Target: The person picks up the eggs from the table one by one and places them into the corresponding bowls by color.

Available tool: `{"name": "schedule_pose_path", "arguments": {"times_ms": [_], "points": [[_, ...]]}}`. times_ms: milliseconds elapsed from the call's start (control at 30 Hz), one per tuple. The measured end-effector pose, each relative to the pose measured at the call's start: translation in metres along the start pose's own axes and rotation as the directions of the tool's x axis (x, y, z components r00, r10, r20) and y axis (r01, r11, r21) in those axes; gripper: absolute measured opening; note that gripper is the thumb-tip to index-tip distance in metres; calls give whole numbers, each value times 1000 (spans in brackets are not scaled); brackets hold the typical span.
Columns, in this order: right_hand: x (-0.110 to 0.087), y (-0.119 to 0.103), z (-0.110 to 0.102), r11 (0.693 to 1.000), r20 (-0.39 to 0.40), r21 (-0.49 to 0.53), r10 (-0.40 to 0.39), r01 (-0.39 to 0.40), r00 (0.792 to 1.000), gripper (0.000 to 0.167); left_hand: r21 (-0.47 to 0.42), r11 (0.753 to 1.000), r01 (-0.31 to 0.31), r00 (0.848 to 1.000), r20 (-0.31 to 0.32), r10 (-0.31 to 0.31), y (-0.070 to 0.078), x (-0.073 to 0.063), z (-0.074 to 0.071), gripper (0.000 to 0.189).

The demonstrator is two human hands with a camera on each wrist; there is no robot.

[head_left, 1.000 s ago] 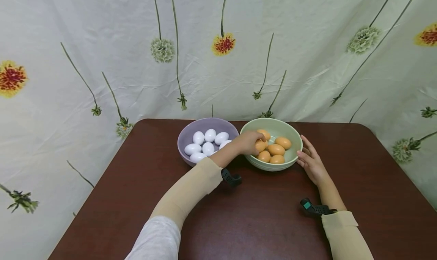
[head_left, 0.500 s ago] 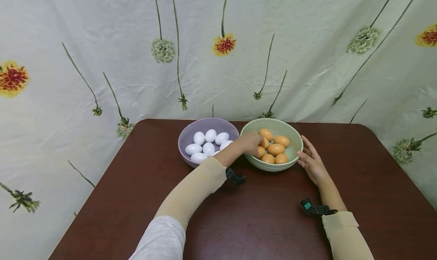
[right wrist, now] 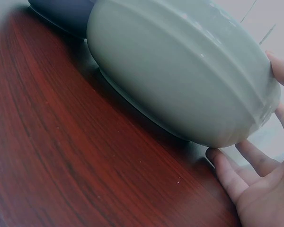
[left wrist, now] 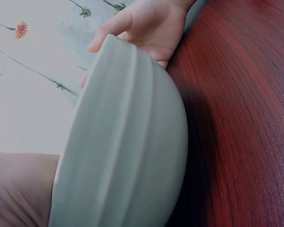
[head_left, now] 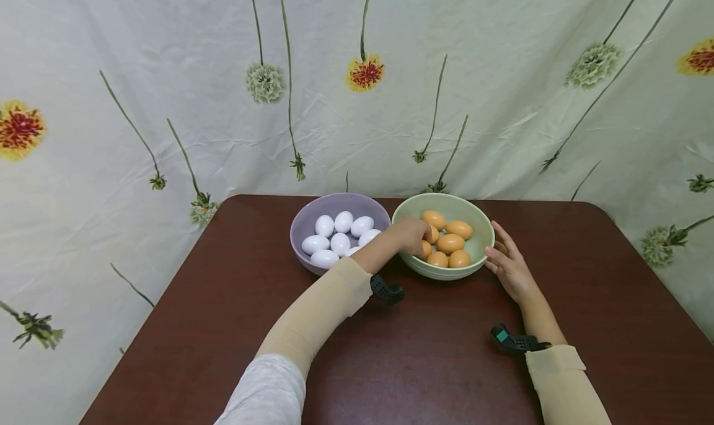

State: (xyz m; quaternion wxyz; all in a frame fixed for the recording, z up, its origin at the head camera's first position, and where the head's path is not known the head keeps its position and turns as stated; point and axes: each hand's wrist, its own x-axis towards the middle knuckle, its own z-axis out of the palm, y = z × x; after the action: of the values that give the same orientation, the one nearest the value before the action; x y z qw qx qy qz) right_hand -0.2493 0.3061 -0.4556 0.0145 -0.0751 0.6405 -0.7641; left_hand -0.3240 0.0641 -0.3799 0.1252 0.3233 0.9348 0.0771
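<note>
My left hand (head_left: pixel 409 235) reaches over the near-left rim of a pale green bowl (head_left: pixel 481 242). Its fingertips are down among several brown eggs (head_left: pixel 450 243), and whether they pinch one is hidden. In the left wrist view only part of this hand (left wrist: pixel 19 189) shows, going in behind the bowl wall (left wrist: pixel 128 127). On the other side, my right hand (head_left: pixel 509 267) touches the bowl's right wall with spread, fairly straight fingers (right wrist: pixel 227 175). Left of the green bowl stands a purple bowl (head_left: pixel 301 227) with several white eggs (head_left: pixel 340 244).
Both bowls stand side by side near the far edge of a dark red-brown table (head_left: pixel 435 357). Behind it hangs a pale cloth (head_left: pixel 346 134) printed with flowers. My left forearm crosses in front of the purple bowl and hides part of it.
My left hand has shifted slightly right and deeper among the brown eggs. Some of those eggs have rolled to new spots, the front ones to the right. The right hand stays at the bowl.
</note>
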Motion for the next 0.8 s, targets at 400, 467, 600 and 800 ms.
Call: {"name": "schedule_pose_path", "arguments": {"times_ms": [400, 467, 600, 800], "points": [[-1, 1, -1, 1000, 7, 2, -5, 5, 1000, 68, -30, 999, -38, 997, -67, 36, -4, -6, 2, 30], [-1, 1, -1, 1000, 6, 4, -6, 5, 1000, 67, -37, 998, -43, 996, -85, 40, -3, -8, 3, 30], [-2, 0, -1, 1000, 5, -6, -12, 12, 1000, 67, -81, 993, -81, 986, -154, 67, -5, -10, 5, 28], [2, -2, -3, 999, 3, -34, -3, 3, 1000, 66, -177, 976, -128, 963, -256, 80, -12, -16, 6, 28]]}}
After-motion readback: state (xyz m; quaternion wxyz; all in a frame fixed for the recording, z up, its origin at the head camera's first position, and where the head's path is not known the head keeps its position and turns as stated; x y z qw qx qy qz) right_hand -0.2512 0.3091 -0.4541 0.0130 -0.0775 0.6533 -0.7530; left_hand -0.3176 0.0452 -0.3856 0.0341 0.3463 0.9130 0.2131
